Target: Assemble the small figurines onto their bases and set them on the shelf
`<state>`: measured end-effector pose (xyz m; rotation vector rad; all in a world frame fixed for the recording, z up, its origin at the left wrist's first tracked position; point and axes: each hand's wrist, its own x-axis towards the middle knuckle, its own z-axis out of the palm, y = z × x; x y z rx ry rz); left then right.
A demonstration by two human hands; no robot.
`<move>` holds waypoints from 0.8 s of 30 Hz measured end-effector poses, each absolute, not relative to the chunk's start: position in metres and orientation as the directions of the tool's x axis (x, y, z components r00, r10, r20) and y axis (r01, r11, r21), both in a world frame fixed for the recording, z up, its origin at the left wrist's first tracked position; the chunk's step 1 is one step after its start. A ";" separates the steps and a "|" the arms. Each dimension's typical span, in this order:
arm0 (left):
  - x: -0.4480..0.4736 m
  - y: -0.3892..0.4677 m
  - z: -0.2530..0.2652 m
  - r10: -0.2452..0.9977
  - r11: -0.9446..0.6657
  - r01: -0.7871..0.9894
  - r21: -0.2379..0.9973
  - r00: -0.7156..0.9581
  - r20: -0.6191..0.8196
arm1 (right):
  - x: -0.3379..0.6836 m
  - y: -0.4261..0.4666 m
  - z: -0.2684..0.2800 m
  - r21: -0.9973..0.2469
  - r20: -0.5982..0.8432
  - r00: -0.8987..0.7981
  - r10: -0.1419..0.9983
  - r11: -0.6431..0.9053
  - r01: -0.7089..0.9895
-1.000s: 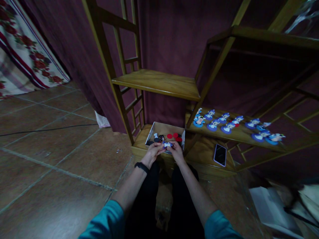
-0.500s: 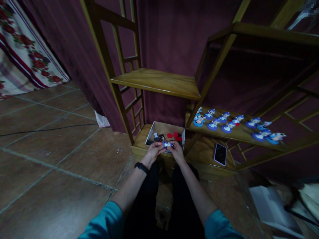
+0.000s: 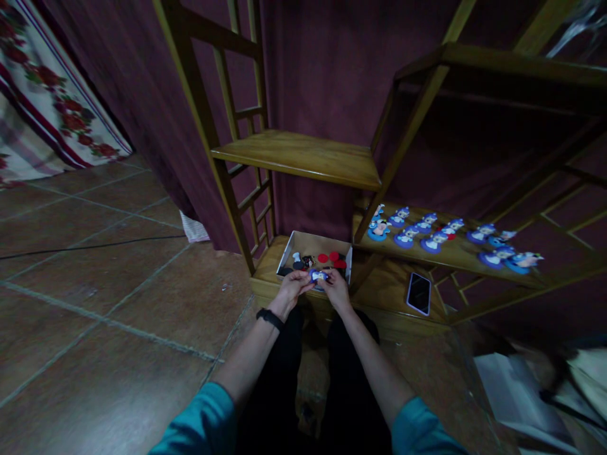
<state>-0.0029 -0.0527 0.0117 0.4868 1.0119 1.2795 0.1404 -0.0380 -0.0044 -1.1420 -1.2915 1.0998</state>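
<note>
Purple-and-white figurine (image 3: 318, 276) is pinched between the left hand (image 3: 291, 292) and right hand (image 3: 337, 291), at the open box's (image 3: 322, 242) near side.

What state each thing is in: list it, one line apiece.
Figurine, held
Left hand, closed on the figurine
Right hand, closed on the figurine
Wristband, worn
Box, open-topped
Red discs, lying in the box
Phone, screen dark
Curtain, hanging
</note>
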 end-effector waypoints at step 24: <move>0.002 -0.055 0.017 0.925 0.238 -0.561 0.793 -0.119 -0.362 | 0.135 -0.039 -0.006 -0.987 0.157 0.021 0.987 0.157 0.032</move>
